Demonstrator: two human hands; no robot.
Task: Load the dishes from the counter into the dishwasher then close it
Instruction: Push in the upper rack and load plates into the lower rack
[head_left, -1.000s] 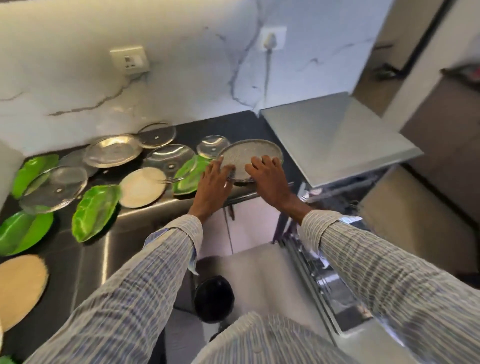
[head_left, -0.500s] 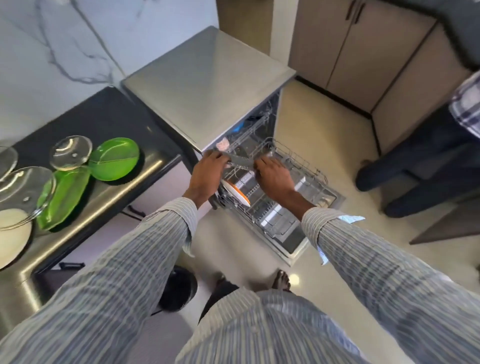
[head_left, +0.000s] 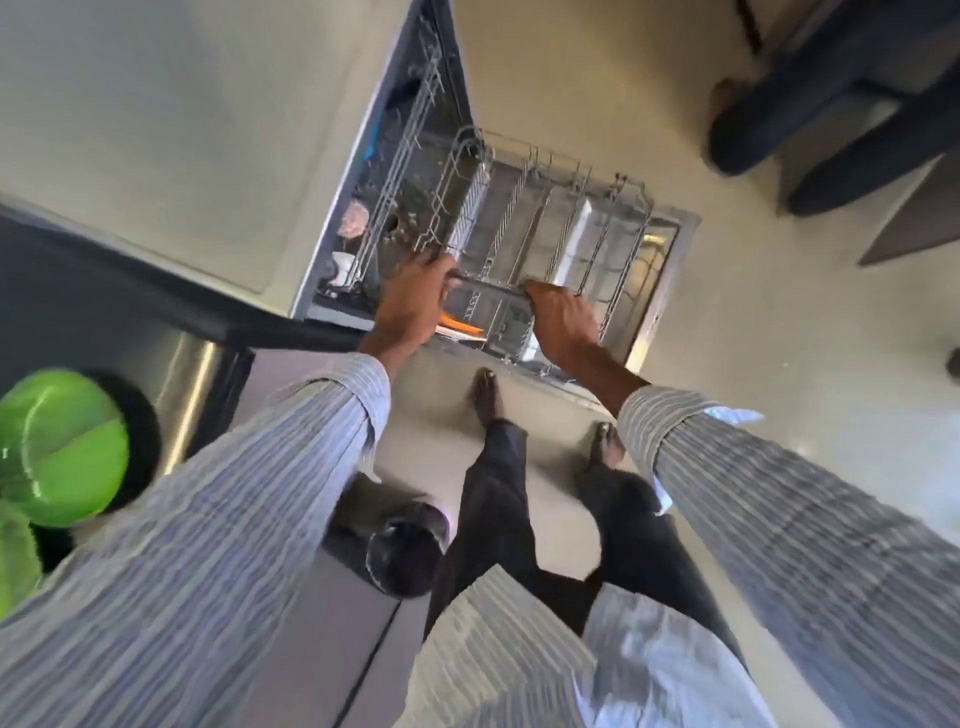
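I hold a grey speckled plate (head_left: 488, 285) edge-on between both hands, just above the pulled-out lower rack (head_left: 618, 228) of the open dishwasher (head_left: 332, 244). My left hand (head_left: 415, 299) grips its left rim and my right hand (head_left: 563, 322) its right rim. Under my left hand an orange-rimmed plate (head_left: 460, 327) stands in the rack. A green plate (head_left: 57, 447) lies on the dark counter (head_left: 78, 291) at the far left, blurred.
The dishwasher's flat steel top (head_left: 182, 119) fills the upper left. A black bin (head_left: 400, 551) stands on the floor by my legs. My bare feet (head_left: 485, 395) are close to the open door. Another person's legs (head_left: 841, 114) are at the upper right.
I lifted the grey plate off the counter and carried it right to the dishwasher rack. My view has swung from the counter down over the open rack.
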